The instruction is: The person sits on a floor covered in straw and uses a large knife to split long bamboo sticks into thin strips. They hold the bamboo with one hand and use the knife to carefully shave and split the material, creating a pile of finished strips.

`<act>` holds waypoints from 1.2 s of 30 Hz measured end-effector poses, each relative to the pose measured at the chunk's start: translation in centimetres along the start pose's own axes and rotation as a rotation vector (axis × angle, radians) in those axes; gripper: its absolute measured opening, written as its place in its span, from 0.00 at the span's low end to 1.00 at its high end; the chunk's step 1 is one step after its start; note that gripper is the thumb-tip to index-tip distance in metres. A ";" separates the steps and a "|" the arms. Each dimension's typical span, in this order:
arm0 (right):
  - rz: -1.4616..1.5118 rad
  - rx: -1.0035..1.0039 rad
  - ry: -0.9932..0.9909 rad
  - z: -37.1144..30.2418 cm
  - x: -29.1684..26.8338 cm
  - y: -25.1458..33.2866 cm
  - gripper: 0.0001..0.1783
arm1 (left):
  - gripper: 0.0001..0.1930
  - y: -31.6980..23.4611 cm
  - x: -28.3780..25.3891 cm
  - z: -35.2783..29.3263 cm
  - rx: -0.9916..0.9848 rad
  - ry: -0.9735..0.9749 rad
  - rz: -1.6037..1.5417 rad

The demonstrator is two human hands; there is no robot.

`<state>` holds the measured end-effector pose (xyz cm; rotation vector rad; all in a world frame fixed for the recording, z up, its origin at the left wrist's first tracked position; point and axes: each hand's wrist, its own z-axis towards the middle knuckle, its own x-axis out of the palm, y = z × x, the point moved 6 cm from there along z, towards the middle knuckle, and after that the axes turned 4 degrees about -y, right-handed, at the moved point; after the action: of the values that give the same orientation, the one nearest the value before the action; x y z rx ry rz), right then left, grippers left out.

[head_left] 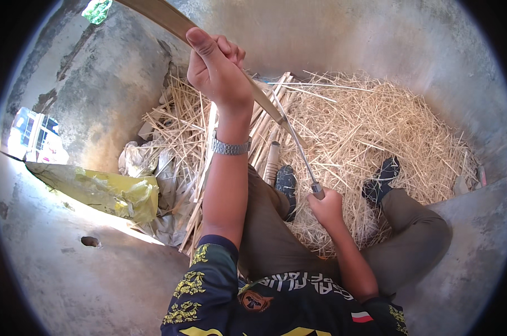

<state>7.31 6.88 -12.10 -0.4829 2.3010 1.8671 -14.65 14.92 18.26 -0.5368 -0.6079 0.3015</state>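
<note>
My left hand (223,73), raised, is closed around a long flat bamboo strip (163,15) that slants from the upper left down to the middle. In my right hand (327,208), low at the right, is the dark handle of a knife (305,159). Its long thin blade points up and crosses the strip near its lower end, seemingly touching it. Beneath both hands lies a heap of pale shavings (354,129).
Split bamboo strips (209,168) lie in a pile at the left, beside crumpled yellow sheeting (119,193). A pale ribbed stick (273,159) is next to my dark shoe (286,185). A grey wall (343,36) curves around the back, with a bright opening (35,131) at left.
</note>
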 end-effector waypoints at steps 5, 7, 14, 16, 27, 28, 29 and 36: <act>0.571 0.412 0.407 -1.2 2.7 -1.6 0.15 | 0.32 0.4 0.3 -0.4 -0.020 0.017 -0.025; 0.595 0.338 0.336 -1.3 2.3 -0.6 0.15 | 0.32 0.5 0.0 -0.1 0.005 0.018 -0.017; 0.519 -0.283 -0.194 -1.0 -0.7 2.4 0.15 | 0.31 0.7 -0.9 0.5 0.033 -0.040 -0.010; 0.288 -0.221 -0.178 -0.4 1.7 -1.4 0.13 | 0.30 0.5 -0.5 0.5 0.043 -0.061 -0.037; 0.277 -0.272 -0.128 -1.4 -0.4 3.2 0.17 | 0.29 0.4 -0.6 0.2 0.025 0.006 -0.073; 0.354 -0.276 -0.117 -1.5 -0.3 2.8 0.17 | 0.30 0.5 -0.5 0.2 0.037 -0.002 -0.085; 0.431 -0.285 -0.101 -1.5 -0.2 2.5 0.17 | 0.30 0.4 -0.6 0.3 0.035 -0.009 -0.080; 0.179 0.057 -0.107 1.9 3.5 -7.8 0.13 | 0.30 0.3 -0.6 0.2 0.024 -0.067 -0.027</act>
<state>6.41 6.76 -20.87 -0.1699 2.3878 1.8466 -15.30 14.94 17.96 -0.4966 -0.6756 0.3016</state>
